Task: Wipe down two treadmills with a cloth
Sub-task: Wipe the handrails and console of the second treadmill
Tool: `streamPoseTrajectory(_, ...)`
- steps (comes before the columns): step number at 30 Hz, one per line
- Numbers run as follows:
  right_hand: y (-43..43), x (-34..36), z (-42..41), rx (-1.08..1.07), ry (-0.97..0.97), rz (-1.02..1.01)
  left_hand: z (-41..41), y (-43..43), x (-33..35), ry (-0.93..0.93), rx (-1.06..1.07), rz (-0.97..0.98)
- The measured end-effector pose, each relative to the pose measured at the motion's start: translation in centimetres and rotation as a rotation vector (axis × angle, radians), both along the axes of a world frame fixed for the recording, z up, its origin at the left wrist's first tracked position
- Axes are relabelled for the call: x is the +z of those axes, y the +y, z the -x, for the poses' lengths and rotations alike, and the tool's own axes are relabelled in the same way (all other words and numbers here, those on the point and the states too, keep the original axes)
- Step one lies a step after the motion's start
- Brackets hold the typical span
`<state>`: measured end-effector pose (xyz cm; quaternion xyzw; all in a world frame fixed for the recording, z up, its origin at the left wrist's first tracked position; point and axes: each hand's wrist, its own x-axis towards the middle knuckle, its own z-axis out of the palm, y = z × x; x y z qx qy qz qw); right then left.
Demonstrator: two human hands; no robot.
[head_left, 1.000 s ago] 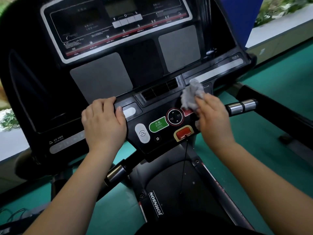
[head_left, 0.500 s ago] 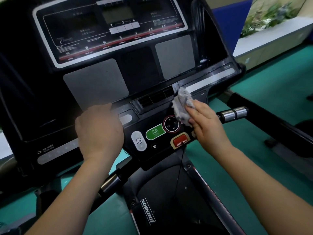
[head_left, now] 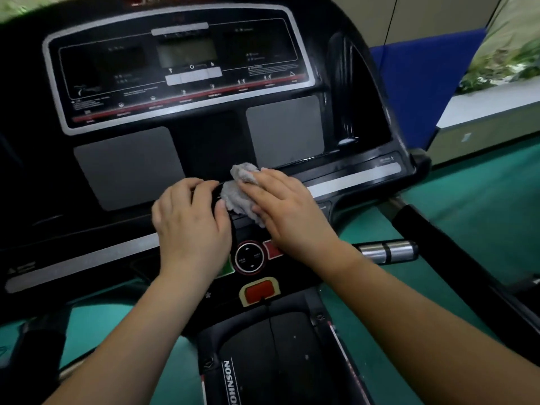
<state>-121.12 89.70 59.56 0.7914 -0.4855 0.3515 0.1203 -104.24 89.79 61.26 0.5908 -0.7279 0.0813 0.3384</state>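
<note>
Cloth (head_left: pixel 238 190): a grey, crumpled, fuzzy rag, bunched rather than folded, lying on the treadmill console (head_left: pixel 292 127) at the ledge just above the round control dial (head_left: pixel 249 257), near the middle of the panel. The right hand (head_left: pixel 287 213) lies flat over the cloth, fingers extended and pressing it down rather than clenched around it; this probably spreads pressure for wiping. The left hand (head_left: pixel 191 226) rests beside it, fingers curled over the ledge and thumb touching the cloth's edge, probably bracing the body. The red stop button (head_left: pixel 258 290) sits below, uncovered. Only one treadmill is visible.
</note>
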Motion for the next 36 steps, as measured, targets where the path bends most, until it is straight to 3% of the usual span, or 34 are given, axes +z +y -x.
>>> streamPoseTrajectory(8,-1.7,-0.2,15.1,-0.338,-0.181,-0.038,2.4,-0.2,-0.8,-0.066,0.129,0.005)
streamPoseTrajectory(11,-2.0,0.3,13.3,-0.227,-0.189,0.004,2.7,-0.2,-0.6,-0.076,0.153,0.0)
streamPoseTrajectory(14,-1.6,0.3,8.8,-0.007,-0.078,0.042,2.9,-0.3,-0.6,-0.083,0.178,-0.001)
streamPoseTrajectory(17,-1.5,-0.1,9.4,0.053,-0.023,0.006,3.0,-0.3,-0.5,-0.092,0.183,0.002)
streamPoseTrajectory(27,-1.9,-1.3,20.3,-0.444,-0.306,-0.084,3.0,-0.1,-0.5,-0.107,0.191,0.008)
streamPoseTrajectory(36,-1.0,-2.7,20.0,-0.595,-0.503,-0.055,3.0,0.0,-0.4,-0.097,0.165,-0.008)
